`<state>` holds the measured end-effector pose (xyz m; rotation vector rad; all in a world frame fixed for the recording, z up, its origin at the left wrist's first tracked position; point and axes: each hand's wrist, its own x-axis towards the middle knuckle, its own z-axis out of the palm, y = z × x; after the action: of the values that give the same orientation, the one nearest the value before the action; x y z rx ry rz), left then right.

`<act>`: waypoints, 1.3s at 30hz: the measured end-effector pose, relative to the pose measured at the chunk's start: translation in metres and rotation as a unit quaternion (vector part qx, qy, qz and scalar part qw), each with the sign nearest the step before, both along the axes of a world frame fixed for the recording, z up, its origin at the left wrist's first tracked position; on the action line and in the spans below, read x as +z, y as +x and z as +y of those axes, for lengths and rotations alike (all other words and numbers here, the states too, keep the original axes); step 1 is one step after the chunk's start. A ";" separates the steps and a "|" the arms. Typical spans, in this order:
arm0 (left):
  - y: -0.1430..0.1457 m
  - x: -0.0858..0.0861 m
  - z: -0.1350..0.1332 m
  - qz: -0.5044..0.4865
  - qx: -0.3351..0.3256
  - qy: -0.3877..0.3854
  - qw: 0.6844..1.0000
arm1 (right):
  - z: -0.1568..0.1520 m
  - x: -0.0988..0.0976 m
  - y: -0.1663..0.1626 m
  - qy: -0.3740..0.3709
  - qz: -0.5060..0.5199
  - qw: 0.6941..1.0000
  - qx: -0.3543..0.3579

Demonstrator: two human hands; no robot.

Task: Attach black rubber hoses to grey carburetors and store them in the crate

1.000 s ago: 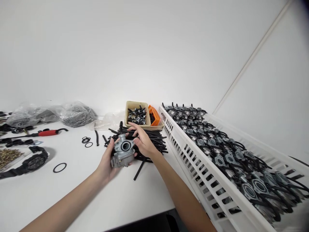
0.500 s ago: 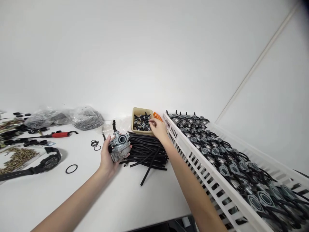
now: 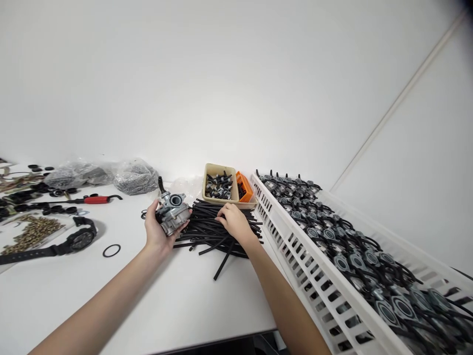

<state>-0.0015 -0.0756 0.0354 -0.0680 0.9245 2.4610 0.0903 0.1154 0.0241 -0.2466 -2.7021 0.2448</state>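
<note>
A silver carburetor (image 3: 173,215) with a black cap on its upright stem is gripped in my left hand (image 3: 158,230), its round bore facing up and toward me. My right hand (image 3: 233,220) hovers over or touches a pile of black rubber hoses (image 3: 207,224). Its fingers are curled together, and whatever they pinch, if anything, is hidden. Behind the hoses, a cream bin (image 3: 205,170) holds small black-and-metal fittings (image 3: 220,186). Beside it an orange basket (image 3: 247,185) contains small black parts.
At right stands a long white crate (image 3: 295,251) packed with carburetors. To the left lie a black watch (image 3: 79,240), a rubber ring (image 3: 111,250), a red-handled tool (image 3: 96,199), brass pieces (image 3: 35,232) and plastic bags of parts (image 3: 135,176) by the wall.
My right hand has come out of the cream bin and back toward me, over the hoses. My left hand with the carburetor has shifted slightly left and up in view.
</note>
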 end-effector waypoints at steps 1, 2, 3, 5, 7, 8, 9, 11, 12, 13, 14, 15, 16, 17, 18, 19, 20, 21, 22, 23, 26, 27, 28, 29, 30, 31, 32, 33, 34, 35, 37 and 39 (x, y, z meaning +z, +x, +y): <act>0.000 0.000 0.000 -0.003 0.003 -0.001 1.000 | -0.001 0.000 0.000 0.002 0.004 1.000 -0.003; -0.001 0.001 -0.001 -0.005 0.004 -0.002 1.000 | -0.002 0.000 0.000 0.003 0.009 1.000 -0.003; -0.001 0.001 -0.001 -0.006 0.005 -0.004 1.000 | -0.003 0.000 0.000 0.002 0.017 1.000 -0.002; -0.002 0.002 -0.001 -0.005 0.006 -0.007 1.000 | -0.003 0.001 0.002 -0.007 0.043 0.999 -0.002; -0.002 0.001 -0.001 -0.002 0.009 -0.010 1.000 | -0.002 0.003 0.006 -0.019 0.075 0.997 -0.015; -0.002 0.001 -0.002 -0.002 0.012 -0.011 1.000 | 0.000 0.004 0.007 -0.032 0.102 0.994 -0.026; -0.002 0.000 -0.002 -0.002 0.013 -0.011 1.000 | 0.001 0.006 0.010 -0.053 0.147 0.987 -0.036; -0.002 0.000 -0.001 0.003 0.011 -0.013 1.000 | 0.002 0.011 0.014 -0.119 0.297 0.946 -0.044; -0.001 -0.001 -0.001 0.007 0.008 -0.014 1.000 | 0.001 0.015 0.017 -0.158 0.383 0.909 -0.039; -0.001 -0.001 -0.001 0.012 0.006 -0.016 1.000 | 0.000 0.019 0.019 -0.198 0.458 0.866 -0.029; -0.001 -0.002 0.000 0.018 0.003 -0.018 1.000 | -0.003 0.023 0.021 -0.234 0.510 0.827 -0.017; 0.000 -0.002 0.001 0.024 -0.001 -0.020 1.000 | -0.006 0.028 0.023 -0.266 0.536 0.801 -0.004; 0.000 -0.003 0.001 0.032 -0.001 -0.023 0.999 | -0.010 0.032 0.025 -0.299 0.545 0.783 0.007; 0.001 -0.003 0.002 0.041 -0.002 -0.025 0.999 | -0.014 0.035 0.026 -0.331 0.544 0.771 0.017; 0.001 -0.003 0.002 0.051 0.000 -0.026 0.998 | -0.018 0.038 0.026 -0.363 0.539 0.760 0.026; 0.002 -0.003 0.003 0.060 0.004 -0.026 0.998 | -0.021 0.039 0.025 -0.392 0.532 0.750 0.034; 0.002 -0.003 0.003 0.067 0.010 -0.025 0.997 | -0.025 0.040 0.023 -0.419 0.525 0.740 0.043; 0.002 -0.003 0.003 0.074 0.016 -0.023 0.997 | -0.028 0.039 0.021 -0.445 0.516 0.730 0.052; 0.003 -0.003 0.003 0.078 0.020 -0.023 0.996 | -0.030 0.038 0.019 -0.469 0.509 0.719 0.060; 0.003 -0.003 0.003 0.081 0.024 -0.025 0.996 | -0.032 0.037 0.018 -0.490 0.502 0.709 0.068; 0.004 -0.003 0.003 0.085 0.025 -0.031 0.996 | -0.036 0.033 0.014 -0.532 0.492 0.685 0.077; 0.004 -0.003 0.003 0.086 0.023 -0.033 0.995 | -0.037 0.033 0.013 -0.538 0.491 0.681 0.076; 0.005 -0.004 0.003 0.087 0.021 -0.036 0.995 | -0.038 0.033 0.013 -0.542 0.489 0.679 0.076; 0.005 -0.004 0.003 0.088 0.019 -0.039 0.995 | -0.039 0.032 0.013 -0.546 0.486 0.679 0.075; 0.005 -0.004 0.003 0.088 0.016 -0.042 0.995 | -0.041 0.032 0.012 -0.549 0.483 0.678 0.074; 0.006 -0.005 0.003 0.088 0.013 -0.045 0.995 | -0.042 0.032 0.012 -0.552 0.480 0.678 0.073; 0.006 -0.005 0.003 0.086 0.010 -0.048 0.995 | -0.044 0.032 0.012 -0.555 0.476 0.678 0.073; 0.007 -0.005 0.003 0.084 0.009 -0.052 0.995 | -0.045 0.032 0.012 -0.558 0.474 0.677 0.074; 0.007 -0.005 0.003 0.083 0.009 -0.054 0.995 | -0.046 0.031 0.011 -0.560 0.473 0.676 0.076; 0.007 -0.005 0.003 0.081 0.010 -0.056 0.995 | -0.047 0.031 0.011 -0.562 0.472 0.674 0.079; 0.008 -0.004 0.002 0.083 0.012 -0.060 0.995 | -0.048 0.029 0.009 -0.572 0.462 0.672 0.087; 0.009 -0.004 0.002 0.085 0.013 -0.061 0.994 | -0.051 0.025 0.007 -0.586 0.427 0.683 0.093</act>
<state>0.0075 -0.0734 0.0316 0.0895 1.1521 2.4606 0.0977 0.0643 0.0489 -0.1316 -1.2861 1.6605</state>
